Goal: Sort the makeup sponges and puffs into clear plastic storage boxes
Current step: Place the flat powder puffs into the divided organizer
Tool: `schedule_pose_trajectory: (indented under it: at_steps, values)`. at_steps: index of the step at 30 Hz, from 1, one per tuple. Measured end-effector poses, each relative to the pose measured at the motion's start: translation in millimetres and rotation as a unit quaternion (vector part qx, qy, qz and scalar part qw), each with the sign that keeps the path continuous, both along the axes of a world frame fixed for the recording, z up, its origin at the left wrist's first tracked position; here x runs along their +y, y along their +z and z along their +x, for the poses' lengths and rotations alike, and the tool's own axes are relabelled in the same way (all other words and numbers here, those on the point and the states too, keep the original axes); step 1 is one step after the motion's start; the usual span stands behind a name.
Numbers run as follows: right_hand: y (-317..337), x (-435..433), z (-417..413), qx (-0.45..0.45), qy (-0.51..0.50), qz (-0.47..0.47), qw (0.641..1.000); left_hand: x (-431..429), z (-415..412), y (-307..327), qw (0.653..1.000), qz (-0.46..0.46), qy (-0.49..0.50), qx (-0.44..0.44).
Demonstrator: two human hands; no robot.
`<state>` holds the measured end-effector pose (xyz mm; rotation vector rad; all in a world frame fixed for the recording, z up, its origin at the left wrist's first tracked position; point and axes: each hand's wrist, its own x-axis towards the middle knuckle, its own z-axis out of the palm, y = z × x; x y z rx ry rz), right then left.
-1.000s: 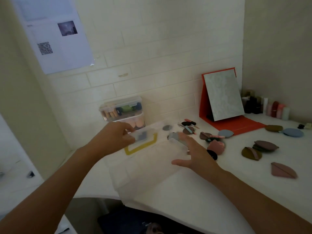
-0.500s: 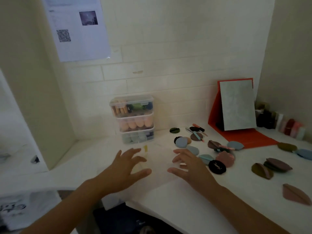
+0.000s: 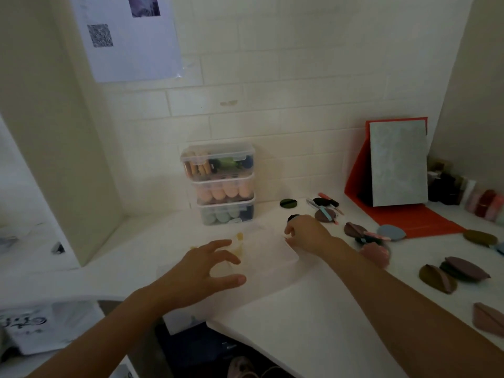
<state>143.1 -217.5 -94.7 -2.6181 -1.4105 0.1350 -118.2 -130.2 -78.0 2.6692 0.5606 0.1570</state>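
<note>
Comparing with a second ago: the empty clear box (image 3: 268,261), then lifted in the left hand (image 3: 201,271), now lies flat on the desk (image 3: 313,320) at centre frame, in front of the stack of three filled boxes (image 3: 222,184).

Left hand: fingers spread wide and straight over the near left part of the box, holding nothing; contact cannot be confirmed.

Right hand (image 3: 309,236): half a second ago it was spread above the box; it has since gone to the far right corner, fingers curled downward. Whether it pinches the box rim or a puff cannot be told. A dark puff (image 3: 294,217) shows just beyond its fingertips.

Loose puffs (image 3: 354,229) remain scattered across the right of the frame, up to the red-backed mirror (image 3: 396,162).

Assessment: the box placement appears complete and filling of a fourth box looks about to begin. Most of the sorting remains outstanding.
</note>
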Motion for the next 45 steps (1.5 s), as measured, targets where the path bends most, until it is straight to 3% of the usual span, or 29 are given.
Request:
schedule_pose_trajectory:
  at_steps: [5, 8, 18, 22, 31, 37, 40, 45]
  values:
    - [0.6, 22.1, 3.0, 0.008, -0.01, -0.047, 0.999, 7.8, 8.7, -1.4, 1.0, -0.017, 0.005, -0.007]
    - [7.3, 15.5, 17.4, 0.071, -0.003, 0.02, 0.997, 12.1, 17.5, -0.5, 1.0, -0.02, 0.003, -0.004]
    - [26.4, -35.8, 131.9, 0.062, -0.23, 0.188, 0.953, 21.7, 44.9, -0.4, 1.0, -0.014, -0.014, -0.007]
    - [14.1, -32.7, 148.3, 0.066, -0.267, 0.175, 0.946, 24.3, 47.6, -1.0, 1.0, -0.016, -0.016, -0.004]
    - [4.3, -7.3, 153.0, 0.056, -0.201, 0.184, 0.96, 26.6, 51.8, -1.9, 1.0, -0.011, -0.014, -0.011]
    - [-3.8, 4.3, 164.6, 0.045, -0.1, 0.124, 0.986, 28.3, 53.8, -2.5, 1.0, -0.007, -0.014, -0.014]
    - [-4.7, 9.6, 165.9, 0.028, -0.045, 0.039, 0.998, 29.8, 54.0, -3.1, 1.0, 0.0, -0.018, -0.008]
    - [-1.3, 20.1, 167.6, 0.018, -0.047, 0.021, 0.999, 30.5, 53.9, -4.4, 1.0, 0.009, -0.019, -0.003]
